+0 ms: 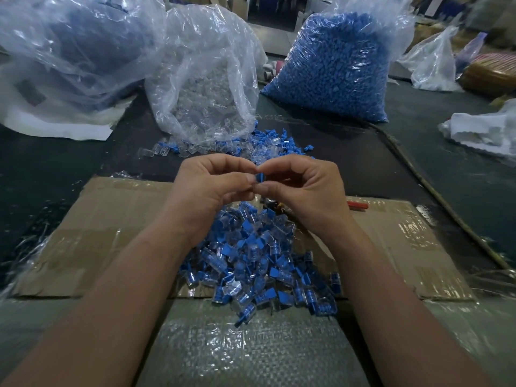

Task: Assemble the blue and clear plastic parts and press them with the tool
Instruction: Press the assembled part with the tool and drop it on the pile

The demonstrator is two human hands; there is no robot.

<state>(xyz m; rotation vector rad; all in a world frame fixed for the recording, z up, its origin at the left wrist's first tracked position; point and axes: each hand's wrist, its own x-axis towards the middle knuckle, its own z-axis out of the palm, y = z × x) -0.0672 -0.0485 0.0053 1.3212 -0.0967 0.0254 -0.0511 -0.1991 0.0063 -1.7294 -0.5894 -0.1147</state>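
Centre of frame: left hand (pixel 212 185) and right hand (pixel 304 188), raised together above the work surface, fingers curled, thumb and forefinger of each pinching one small blue part (pixel 261 176) between them; whether a clear piece is also in the grasp cannot be told. Directly below the hands: heap of assembled blue-and-clear parts (pixel 259 261), lying on a flattened cardboard sheet (pixel 111 233) patched with shiny tape and spilling over its lower edge. Lower centre: woven sack (pixel 237 344) under clear film, touching the heap's lower end. Just right of the right hand, on the cardboard: red bar-shaped item (pixel 358 205), mostly hidden by the hand, kind uncertain. Upper centre: open clear plastic bag of clear parts (pixel 206 88), its mouth facing the hands. At that mouth: loose scatter of blue and clear parts (pixel 251 143) on the dark tabletop (pixel 55 163). Upper right of centre: tall plastic bag of blue parts (pixel 335 65), upright and full. Upper left: large crumpled plastic bag (pixel 69 43) with dark contents, resting on white sheeting. Right edge: crumpled white bag (pixel 483 132). Right side, running diagonally from mid-frame toward the lower right: thin cord or rod (pixel 435 191).
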